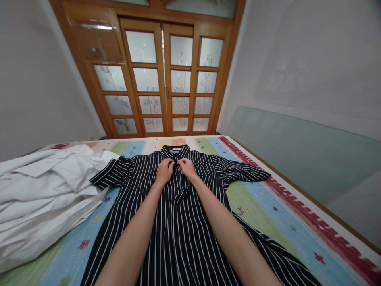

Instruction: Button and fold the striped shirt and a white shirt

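A black short-sleeved shirt with white stripes (pixel 174 222) lies spread face up, its collar (pixel 175 150) pointing away from me. Just below the collar, my left hand (pixel 165 171) pinches the left edge of the front opening. Close beside it, my right hand (pixel 187 167) pinches the other edge, its fingers curled. A small gap separates the two sets of fingertips. Any button between them is too small to make out. Under my hands the front placket is slightly rumpled, and both sleeves stretch out to the sides.
The shirt lies on a colourful patterned bed cover (pixel 258 206). A crumpled white garment (pixel 50 186) is heaped at the left, touching the striped sleeve. A pale green headboard-like panel (pixel 297 155) runs along the right. Wooden doors with glass panes (pixel 166 79) stand beyond.
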`<action>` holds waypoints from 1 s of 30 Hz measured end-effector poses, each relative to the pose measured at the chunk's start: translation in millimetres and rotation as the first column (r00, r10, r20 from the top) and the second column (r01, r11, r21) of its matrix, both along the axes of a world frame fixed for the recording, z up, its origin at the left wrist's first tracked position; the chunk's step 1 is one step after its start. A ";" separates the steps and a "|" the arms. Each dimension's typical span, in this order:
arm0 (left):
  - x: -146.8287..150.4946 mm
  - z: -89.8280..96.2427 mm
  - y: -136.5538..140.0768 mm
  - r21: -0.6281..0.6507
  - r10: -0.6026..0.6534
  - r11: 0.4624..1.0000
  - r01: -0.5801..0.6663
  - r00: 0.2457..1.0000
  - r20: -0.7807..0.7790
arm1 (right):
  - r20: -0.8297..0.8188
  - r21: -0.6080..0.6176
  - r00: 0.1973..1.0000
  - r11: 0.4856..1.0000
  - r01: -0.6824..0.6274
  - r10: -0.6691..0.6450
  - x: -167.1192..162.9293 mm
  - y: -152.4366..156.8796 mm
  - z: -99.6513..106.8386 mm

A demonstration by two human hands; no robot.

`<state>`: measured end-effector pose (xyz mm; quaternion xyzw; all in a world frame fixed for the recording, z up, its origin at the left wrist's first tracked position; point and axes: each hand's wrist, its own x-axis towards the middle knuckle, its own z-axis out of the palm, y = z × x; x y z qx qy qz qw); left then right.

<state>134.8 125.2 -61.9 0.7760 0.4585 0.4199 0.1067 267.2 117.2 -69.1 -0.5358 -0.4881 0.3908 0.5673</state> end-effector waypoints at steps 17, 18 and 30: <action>1.6 -5.3 5.2 -0.052 -0.026 0.998 0.022 0.996 -0.080 | -0.018 0.081 1.000 0.996 0.023 -0.022 1.9 0.4 -0.8; 1.9 -5.1 4.8 -0.055 -0.028 0.998 0.024 0.996 -0.084 | -0.002 0.089 1.000 0.996 0.021 -0.021 1.9 0.4 -1.2; -0.3 -1.7 3.7 -0.116 -0.036 0.992 0.037 0.999 0.010 | 0.124 0.066 0.992 0.998 -0.011 0.003 0.7 -3.9 -1.0</action>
